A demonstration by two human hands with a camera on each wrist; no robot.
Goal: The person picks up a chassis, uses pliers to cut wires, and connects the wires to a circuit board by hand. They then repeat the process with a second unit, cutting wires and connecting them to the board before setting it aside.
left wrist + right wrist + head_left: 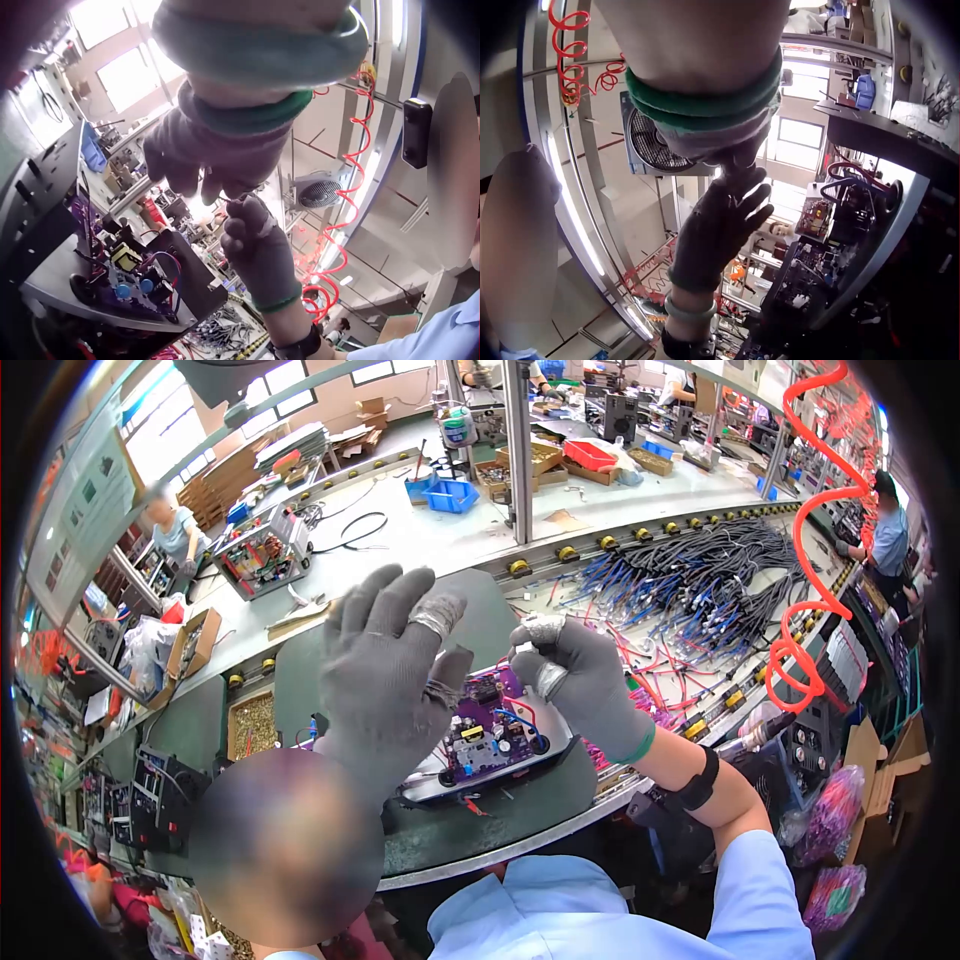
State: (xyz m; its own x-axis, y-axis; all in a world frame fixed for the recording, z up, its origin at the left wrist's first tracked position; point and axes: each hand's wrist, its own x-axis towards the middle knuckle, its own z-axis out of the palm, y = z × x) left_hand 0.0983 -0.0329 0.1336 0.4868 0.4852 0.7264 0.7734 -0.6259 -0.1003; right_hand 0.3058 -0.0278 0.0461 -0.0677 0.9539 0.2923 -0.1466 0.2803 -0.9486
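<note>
My left hand (pixel 390 660), in a grey glove with silver tape round a finger, is raised over the bench with its fingers extended. To its right, my right hand (pixel 595 685) has curled fingers, with silver tape on the thumb and index finger. A small white piece (pixel 524 648) shows between that thumb and index finger; I cannot tell what it is. In the left wrist view the right hand (pixel 259 255) is close to the left hand (pixel 221 154). Below both hands lies a purple circuit board (pixel 490 730) with components and wires, in an open metal chassis (pixel 500 775).
Black and blue cable bundles (pixel 690 585) fill the bench's right side. A coiled red air hose (pixel 800 540) hangs there. An open device (pixel 265 555) stands at the far left, a blue bin (pixel 452 496) farther back. A box of small brass-coloured parts (pixel 252 725) is at left.
</note>
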